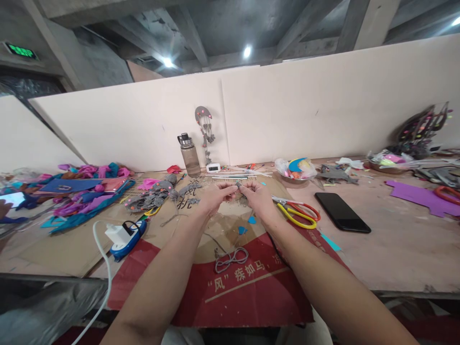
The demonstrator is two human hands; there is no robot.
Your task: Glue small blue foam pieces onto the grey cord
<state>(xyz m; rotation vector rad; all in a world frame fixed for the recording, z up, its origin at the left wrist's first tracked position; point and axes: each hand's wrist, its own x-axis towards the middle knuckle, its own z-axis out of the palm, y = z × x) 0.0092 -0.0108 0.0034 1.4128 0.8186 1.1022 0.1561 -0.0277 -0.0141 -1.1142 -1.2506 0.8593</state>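
Hovering above the cardboard (230, 225) on the surface (395, 249), a small grey piece (238, 184) is pinched between the left hand (214, 197) and the right hand (259, 197), fingertips of both clamped on it. Scissors (300, 213) are seen just beside the right hand, a black phone (342, 212) further right.

scissors (300, 212), black phone (342, 212), water bottle (189, 154)

bright, even ceiling-lamp (247, 51) light, soft shadows, strong wide-angle bending at edges
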